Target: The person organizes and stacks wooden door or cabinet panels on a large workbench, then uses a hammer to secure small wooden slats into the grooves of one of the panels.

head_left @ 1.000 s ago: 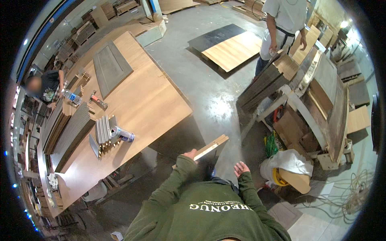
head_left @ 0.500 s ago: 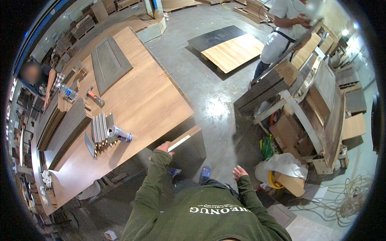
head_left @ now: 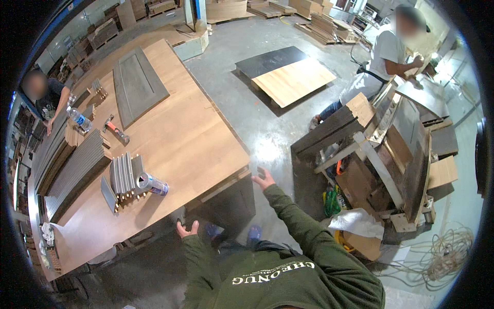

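I'm holding left hand (head_left: 187, 231) and right hand (head_left: 264, 179) spread, empty, near light-brown wooden worktop (head_left: 195, 149); long, thin grey slats (head_left: 77, 175) already lying stacked left.

Right hand (head_left: 265, 178) reaches farther forward than left hand (head_left: 187, 229), both with fingers (head_left: 195, 226) parted.

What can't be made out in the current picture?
Head view: contact between the right hand and the wooden strip; one angle hides any gap.
Head view: the strip's far side, hidden by the tabletop.
Head view: the cable's ends, lost in its tangle.
Head view: what the person in white handles, too blurred.
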`<act>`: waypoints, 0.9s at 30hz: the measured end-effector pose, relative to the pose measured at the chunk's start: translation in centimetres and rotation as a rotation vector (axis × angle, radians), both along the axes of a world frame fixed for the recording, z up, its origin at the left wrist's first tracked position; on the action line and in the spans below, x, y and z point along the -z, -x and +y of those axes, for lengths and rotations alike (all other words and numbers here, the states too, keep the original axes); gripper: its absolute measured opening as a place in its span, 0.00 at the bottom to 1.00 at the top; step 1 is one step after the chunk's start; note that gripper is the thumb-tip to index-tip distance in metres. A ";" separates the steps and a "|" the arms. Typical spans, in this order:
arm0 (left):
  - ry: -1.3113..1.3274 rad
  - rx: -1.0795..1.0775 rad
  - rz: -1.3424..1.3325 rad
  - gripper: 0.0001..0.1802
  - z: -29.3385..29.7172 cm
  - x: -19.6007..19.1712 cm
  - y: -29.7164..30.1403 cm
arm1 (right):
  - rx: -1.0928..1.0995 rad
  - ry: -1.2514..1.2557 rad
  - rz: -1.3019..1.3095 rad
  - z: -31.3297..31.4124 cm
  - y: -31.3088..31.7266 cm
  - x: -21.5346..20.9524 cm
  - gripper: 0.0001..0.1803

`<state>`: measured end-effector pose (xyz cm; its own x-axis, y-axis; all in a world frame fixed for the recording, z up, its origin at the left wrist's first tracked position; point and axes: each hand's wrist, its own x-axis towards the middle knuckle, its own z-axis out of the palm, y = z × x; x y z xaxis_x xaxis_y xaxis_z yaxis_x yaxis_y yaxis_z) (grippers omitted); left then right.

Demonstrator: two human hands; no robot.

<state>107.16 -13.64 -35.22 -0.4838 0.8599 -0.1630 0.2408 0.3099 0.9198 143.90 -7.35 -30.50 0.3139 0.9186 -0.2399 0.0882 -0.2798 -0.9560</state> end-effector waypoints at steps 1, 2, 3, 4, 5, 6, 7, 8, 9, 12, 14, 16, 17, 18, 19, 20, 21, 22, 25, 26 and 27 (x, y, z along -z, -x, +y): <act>0.092 0.085 -0.026 0.45 1.1 -0.4 0.1 | 0.006 0.005 -0.053 1.3 0.6 -0.2 0.39; 0.184 0.173 -0.052 0.45 2.8 -0.7 -0.1 | 0.014 0.011 -0.105 2.4 1.0 -0.4 0.40; 0.281 0.252 -0.074 0.45 3.9 -1.1 0.1 | -0.007 0.027 -0.079 3.4 1.7 -0.9 0.40; 0.394 0.241 -0.064 0.43 5.0 0.4 0.8 | -0.042 0.040 -0.051 4.3 2.9 -2.4 0.40; 0.502 0.225 -0.057 0.42 6.6 3.3 1.5 | -0.080 0.048 -0.024 4.9 4.4 -3.6 0.40; 0.613 0.226 -0.050 0.40 7.8 4.8 1.7 | -0.074 0.130 0.031 5.2 5.4 -3.7 0.39; 0.495 0.267 -0.101 0.39 8.2 4.0 0.5 | -0.074 0.091 0.023 5.4 4.7 -2.1 0.38; 0.383 0.336 -0.158 0.38 8.0 2.2 -2.3 | -0.046 0.054 0.007 5.3 2.5 1.6 0.38; 0.273 0.409 -0.217 0.37 7.7 -0.2 -4.8 | -0.012 0.017 -0.009 4.8 0.4 4.6 0.37; 0.096 0.654 -0.223 0.26 6.5 0.9 -4.0 | 0.088 0.074 0.146 3.0 0.7 4.4 0.33; 0.196 0.345 0.221 0.21 6.4 -1.5 -4.4 | -0.113 0.036 -0.126 0.8 2.5 -3.9 0.35; 0.414 0.251 0.598 0.16 9.7 -0.9 -10.4 | -0.312 -0.138 -0.224 -3.0 0.7 -3.6 0.45; 0.431 0.291 0.616 0.15 8.0 -3.6 -11.6 | -0.316 -0.306 -0.313 -5.0 -0.3 -2.5 0.44; 0.460 0.277 0.629 0.14 6.9 -1.1 -10.2 | -0.392 -0.282 -0.399 -5.8 -0.3 -4.1 0.46; 0.486 0.275 0.643 0.13 5.8 1.6 -9.4 | -0.457 -0.249 -0.488 -7.0 -0.4 -5.8 0.48; 0.506 0.311 0.664 0.12 4.1 1.0 -11.3 | -0.454 -0.115 -0.521 -8.5 -1.6 -5.4 0.47; 0.529 0.308 0.681 0.11 2.8 3.6 -11.0 | -0.481 0.003 -0.544 -9.1 -2.3 -4.8 0.45; 0.554 0.300 0.699 0.11 1.8 3.3 -11.4 | -0.511 0.121 -0.558 -9.5 -3.0 -4.0 0.44; 0.639 0.242 0.771 0.10 -1.4 0.5 -8.5 | -0.548 0.087 -0.627 -10.5 -4.9 -2.1 0.37; 0.453 0.486 0.639 0.10 -2.1 -0.1 -7.3 | -0.475 -0.109 -0.725 -10.8 -5.7 -1.1 0.32; 0.350 0.549 0.591 0.11 -1.9 -0.7 -6.7 | -0.497 -0.070 -0.758 -10.3 -5.8 -1.7 0.32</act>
<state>113.81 -15.50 -34.57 -0.1051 0.9433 -0.3148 0.8455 0.2514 0.4711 149.70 -17.63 -28.83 -0.0714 0.9950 -0.0696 0.7951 0.0146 -0.6062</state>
